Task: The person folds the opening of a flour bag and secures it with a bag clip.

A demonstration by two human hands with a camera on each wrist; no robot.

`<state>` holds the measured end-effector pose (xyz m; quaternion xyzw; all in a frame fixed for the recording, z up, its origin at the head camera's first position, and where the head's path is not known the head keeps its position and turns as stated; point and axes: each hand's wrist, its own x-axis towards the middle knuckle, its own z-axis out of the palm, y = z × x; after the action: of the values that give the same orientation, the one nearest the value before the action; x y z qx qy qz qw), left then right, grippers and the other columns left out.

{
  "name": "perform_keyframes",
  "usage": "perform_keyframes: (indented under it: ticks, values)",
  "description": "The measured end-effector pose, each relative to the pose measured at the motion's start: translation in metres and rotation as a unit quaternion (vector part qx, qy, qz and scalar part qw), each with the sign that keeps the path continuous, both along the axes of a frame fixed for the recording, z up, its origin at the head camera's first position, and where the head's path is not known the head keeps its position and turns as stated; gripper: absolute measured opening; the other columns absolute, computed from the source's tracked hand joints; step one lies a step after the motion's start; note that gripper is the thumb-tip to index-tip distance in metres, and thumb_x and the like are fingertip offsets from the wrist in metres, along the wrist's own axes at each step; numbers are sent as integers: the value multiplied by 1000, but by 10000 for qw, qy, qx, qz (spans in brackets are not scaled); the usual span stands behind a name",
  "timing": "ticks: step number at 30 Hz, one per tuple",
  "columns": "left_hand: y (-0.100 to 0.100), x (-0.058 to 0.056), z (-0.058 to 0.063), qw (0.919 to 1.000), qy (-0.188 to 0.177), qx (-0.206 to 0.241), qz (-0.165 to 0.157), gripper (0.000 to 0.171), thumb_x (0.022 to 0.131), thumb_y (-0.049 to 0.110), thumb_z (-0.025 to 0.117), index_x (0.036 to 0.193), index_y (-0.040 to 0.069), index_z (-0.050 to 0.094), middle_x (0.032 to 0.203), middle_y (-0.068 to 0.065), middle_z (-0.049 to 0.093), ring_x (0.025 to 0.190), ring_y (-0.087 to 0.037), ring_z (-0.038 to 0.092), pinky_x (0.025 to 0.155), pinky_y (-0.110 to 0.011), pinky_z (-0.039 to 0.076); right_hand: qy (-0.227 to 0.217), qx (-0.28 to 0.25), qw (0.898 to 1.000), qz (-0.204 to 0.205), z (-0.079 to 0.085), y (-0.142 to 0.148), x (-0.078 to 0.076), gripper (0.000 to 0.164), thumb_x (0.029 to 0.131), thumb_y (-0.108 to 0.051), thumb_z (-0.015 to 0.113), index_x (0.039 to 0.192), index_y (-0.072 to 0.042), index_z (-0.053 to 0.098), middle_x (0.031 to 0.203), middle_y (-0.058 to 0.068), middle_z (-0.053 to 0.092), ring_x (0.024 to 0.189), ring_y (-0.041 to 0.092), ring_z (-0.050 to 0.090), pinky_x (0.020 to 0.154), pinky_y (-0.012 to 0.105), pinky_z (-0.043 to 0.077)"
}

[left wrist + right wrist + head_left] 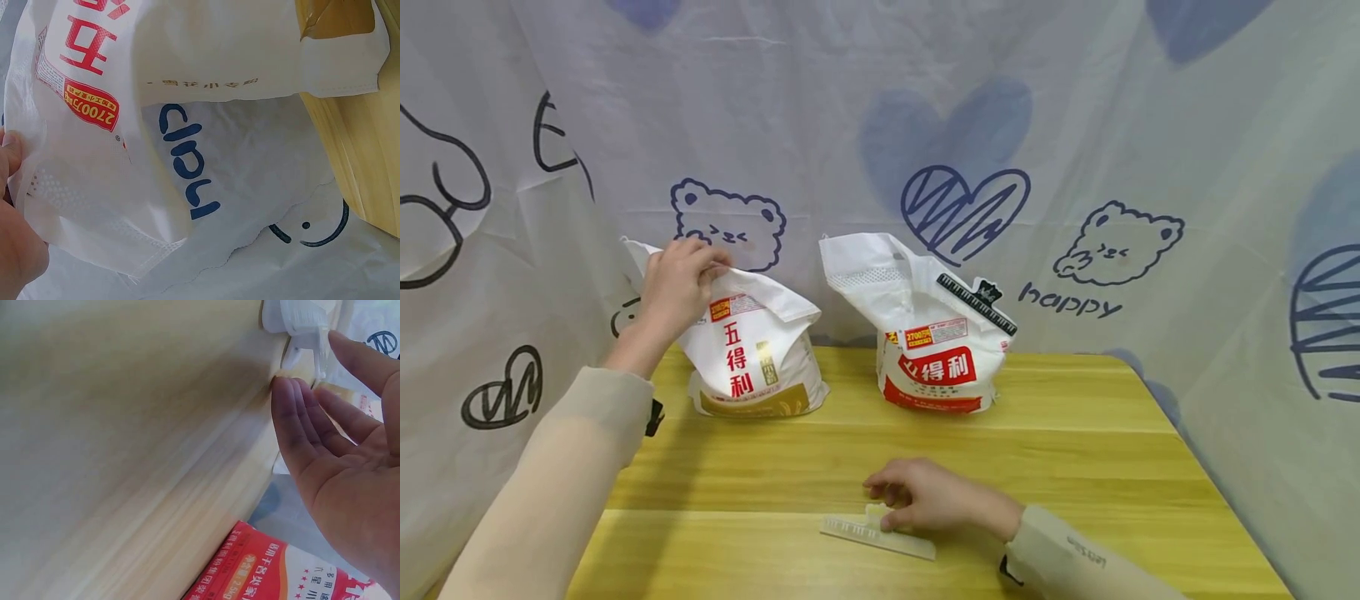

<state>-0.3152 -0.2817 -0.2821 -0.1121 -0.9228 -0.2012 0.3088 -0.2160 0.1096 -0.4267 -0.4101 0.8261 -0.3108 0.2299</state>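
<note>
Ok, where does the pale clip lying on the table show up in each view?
Head: the pale clip is at lower centre, beside the right hand.
Left wrist: not in it.
Right wrist: near the top edge, right of centre, by that hand's fingers.
Shared landmark: the wooden table.

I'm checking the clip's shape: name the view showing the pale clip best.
The head view: the pale clip shows both ends of its bar there. The right wrist view catches only part of it, cut off at the top edge; the left wrist view doesn't show it.
</note>
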Motion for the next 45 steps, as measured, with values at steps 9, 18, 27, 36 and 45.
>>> perform_keyframes:
  ticks: [9, 18, 27, 36, 45]
  values:
    - [-1, 1, -1, 9999, 103, 4, -72, 11, 103, 7, 63, 108, 7, 73, 108, -14, 66, 109, -37, 55, 104, -63, 37, 460, 164, 9987, 139, -4, -1, 1, 21, 91, -12, 81, 111, -11, 75, 101, -8, 64, 87, 1, 58, 79, 18, 53]
    - [-2, 1, -2, 9999, 87, 18, -54, 11, 103, 8, 63, 108, 7, 73, 107, -13, 66, 108, -37, 55, 105, -63, 36, 368, 74, 9992, -98, -5, -2, 4, 14, 93, -18, 80, 105, -14, 73, 95, -13, 63, 85, -2, 57, 78, 19, 53]
    - [-2, 1, -3, 10000, 58, 28, -8, 11, 103, 7, 63, 109, 7, 72, 107, -13, 65, 109, -37, 54, 106, -63, 36, -118, -166, 9991, -368, -3, -3, 9, 6, 97, -17, 76, 99, -13, 72, 82, -13, 65, 71, -1, 57, 67, 19, 52]
    - [-1, 0, -3, 10000, 25, 6, 17, 12, 104, 8, 62, 109, 6, 72, 109, -13, 65, 110, -37, 54, 105, -62, 36, -287, -223, 9975, -614, -5, -3, 12, 7, 95, -16, 77, 99, -14, 72, 83, -12, 65, 75, 0, 58, 70, 20, 52]
    - [-1, 1, -3, 10000, 27, 13, 21, 11, 104, 8, 62, 109, 6, 72, 109, -13, 66, 109, -37, 53, 105, -61, 36, -625, -453, 9944, -716, -5, -2, 12, 18, 94, -14, 78, 110, -13, 73, 96, -9, 69, 83, 3, 62, 77, 21, 54]
